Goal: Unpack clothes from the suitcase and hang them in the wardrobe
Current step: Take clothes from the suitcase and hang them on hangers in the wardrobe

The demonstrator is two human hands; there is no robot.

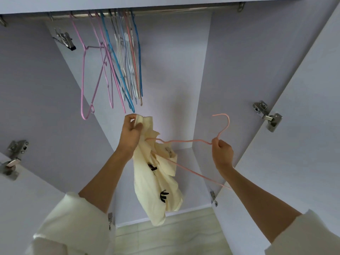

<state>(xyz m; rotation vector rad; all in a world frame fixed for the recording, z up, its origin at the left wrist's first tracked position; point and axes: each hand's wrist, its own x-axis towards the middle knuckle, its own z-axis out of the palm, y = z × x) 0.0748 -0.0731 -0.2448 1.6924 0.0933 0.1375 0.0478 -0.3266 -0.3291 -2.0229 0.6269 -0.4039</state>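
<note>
Status: one garment (156, 181), cream with black marks, is out of the suitcase and is being fitted to a pink hanger (185, 141). The suitcase is not in view. The rail (165, 11) at the top of the wardrobe (230, 61) carries only bare hangers (121, 61) bunched at its left half, plus a metal clip hanger (64, 40); no clothes hang there. Judged from this, the task is at an early stage, with this garment not yet hung.

Garment position: it hangs in front of the open wardrobe, between the two hands, clear of the floor (165, 232). One arm of the pink hanger appears to enter at the collar; the other arm runs down toward the person, outside the cloth.

Left hand (131, 133): raised, arm extended up and forward, fingers curled round a bunched top edge of the garment, taking its weight.

Right hand (221, 151): raised at a similar height, well apart from the left, fingers pinching the hanger at the base of its hook. The hook points up, free of the rail.

Remaining: seat the garment on both hanger arms, then hook the hanger onto the rail.
</note>
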